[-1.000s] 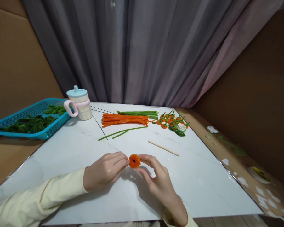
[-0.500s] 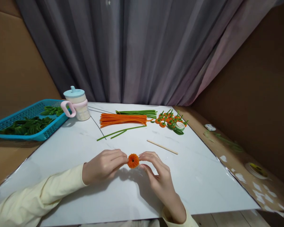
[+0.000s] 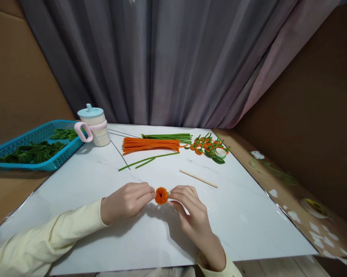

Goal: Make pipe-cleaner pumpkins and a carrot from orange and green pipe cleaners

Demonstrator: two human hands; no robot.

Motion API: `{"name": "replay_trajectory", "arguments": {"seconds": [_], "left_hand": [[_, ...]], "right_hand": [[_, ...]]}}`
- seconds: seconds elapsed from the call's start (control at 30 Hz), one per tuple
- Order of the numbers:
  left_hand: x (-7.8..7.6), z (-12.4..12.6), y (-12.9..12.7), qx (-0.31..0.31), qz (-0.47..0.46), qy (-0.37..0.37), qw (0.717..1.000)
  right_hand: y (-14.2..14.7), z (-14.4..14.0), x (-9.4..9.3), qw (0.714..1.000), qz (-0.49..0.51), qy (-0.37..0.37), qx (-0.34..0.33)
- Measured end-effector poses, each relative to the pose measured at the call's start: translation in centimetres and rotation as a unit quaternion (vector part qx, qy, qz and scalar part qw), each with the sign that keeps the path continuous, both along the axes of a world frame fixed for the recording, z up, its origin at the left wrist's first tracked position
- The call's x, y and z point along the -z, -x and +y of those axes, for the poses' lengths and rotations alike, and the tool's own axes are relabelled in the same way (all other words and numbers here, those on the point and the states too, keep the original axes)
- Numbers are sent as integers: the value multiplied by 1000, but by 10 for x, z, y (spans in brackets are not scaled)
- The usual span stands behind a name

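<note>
Between my two hands is a small round pumpkin [image 3: 161, 196] made of orange pipe cleaner, its ribbed face with a dark centre turned towards me. My left hand [image 3: 130, 199] pinches its left edge, fingers pressed together. On the opposite side, my right hand [image 3: 192, 207] grips the right edge with bent fingers, the thumb lower down. A bit of green shows by the right fingertips. Beyond the hands lie a thin wooden stick [image 3: 198, 179] and loose green pipe cleaners [image 3: 149, 161].
Farther back are bundles of orange pipe cleaners [image 3: 150, 145] and green pipe cleaners [image 3: 167, 136], with several finished pumpkins [image 3: 209, 143] and a tape roll [image 3: 220, 153] at right. A lidded cup [image 3: 97, 129] stands beside a blue basket [image 3: 56, 163] of green pieces. Paper scraps [image 3: 294, 216] lie right.
The pumpkin has shifted very slightly left and turned a little, and a trace of green now shows at its right edge. Both hands keep their hold.
</note>
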State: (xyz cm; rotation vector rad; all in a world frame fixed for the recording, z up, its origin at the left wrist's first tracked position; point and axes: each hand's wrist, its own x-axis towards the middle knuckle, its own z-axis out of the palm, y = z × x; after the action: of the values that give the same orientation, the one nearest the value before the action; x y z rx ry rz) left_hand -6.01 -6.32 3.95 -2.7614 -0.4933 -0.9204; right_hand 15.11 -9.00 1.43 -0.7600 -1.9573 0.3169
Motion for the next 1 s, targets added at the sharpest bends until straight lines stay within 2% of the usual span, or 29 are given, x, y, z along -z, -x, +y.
{"name": "replay_trajectory", "arguments": {"seconds": [0.3, 0.7, 0.87, 1.0], "left_hand": [[-2, -2, -1, -1, 3, -16, 1000], [-1, -3, -2, 11, 0, -55, 998], [-1, -3, -3, 23, -2, -61, 998], [-3, -1, -3, 17, 1, -16, 1000]], "right_hand": [[3, 1, 1, 1000, -12, -22, 6], [5, 2, 6, 993, -34, -113, 7], [5, 0, 8, 991, -46, -122, 7], [3, 1, 7, 992, -22, -123, 16]]}}
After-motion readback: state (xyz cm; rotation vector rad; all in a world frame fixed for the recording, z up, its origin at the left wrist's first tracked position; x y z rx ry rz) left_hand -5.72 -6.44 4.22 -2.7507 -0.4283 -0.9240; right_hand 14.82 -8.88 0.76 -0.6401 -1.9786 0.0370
